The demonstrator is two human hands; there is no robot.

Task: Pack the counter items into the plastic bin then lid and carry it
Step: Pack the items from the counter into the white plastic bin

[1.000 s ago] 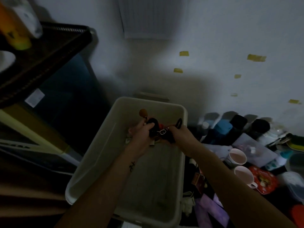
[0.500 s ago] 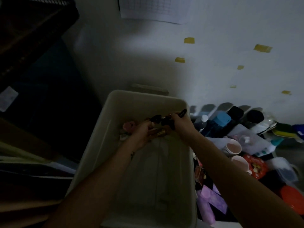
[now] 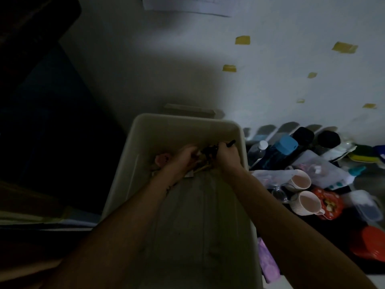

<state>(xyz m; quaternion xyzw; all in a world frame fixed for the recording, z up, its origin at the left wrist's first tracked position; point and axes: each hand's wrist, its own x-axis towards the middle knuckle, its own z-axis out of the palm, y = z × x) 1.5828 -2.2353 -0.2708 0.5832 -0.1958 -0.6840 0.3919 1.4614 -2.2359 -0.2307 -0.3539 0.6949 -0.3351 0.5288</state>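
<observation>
Pale plastic bin, centre of frame, open-topped. Left hand and right hand meet inside it near the far wall, fingers curled round a clump of small dark items; the dim light hides what they are. Right of frame: two mugs, blue-capped bottle, red lid. Upper right: yellow tape scraps on the wall.

Yellow tape scraps dot the pale wall. A white sheet hangs at its top. Dark furniture fills the left.
</observation>
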